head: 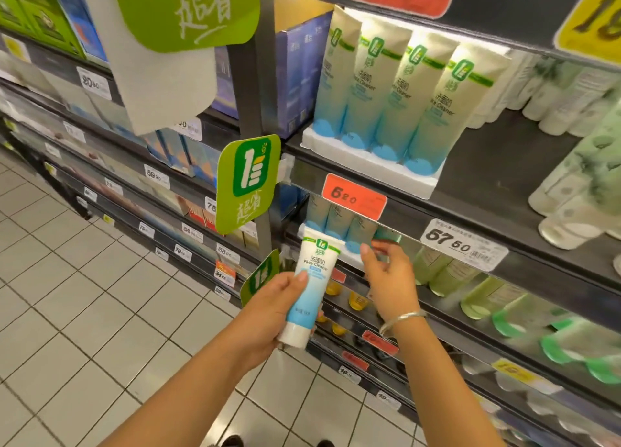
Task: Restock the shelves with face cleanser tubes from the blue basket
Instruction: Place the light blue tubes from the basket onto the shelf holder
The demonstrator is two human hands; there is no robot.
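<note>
One tube in hand, slot is up and to the right.

Your left hand [268, 307] grips a face cleanser tube [311, 290] around its lower half, long axis near upright, white cap down, crimped end up and tilted slightly right. It sits just below and in front of the shelf row of matching tubes [339, 219] standing cap-down in a white tray [346, 258], under the red price tag [354, 196]. Your right hand [386, 278] is nearer that row, fingers loosely spread and holding nothing, fingertips at the shelf edge beside the rightmost tube. My read: the gap is right of that row, so move the tube up and right. Clearance under the upper shelf [470, 191] looks tight. Blue basket isn't in view. Tiled floor [84, 295] below, full tray of tubes [396, 86] above.
</note>
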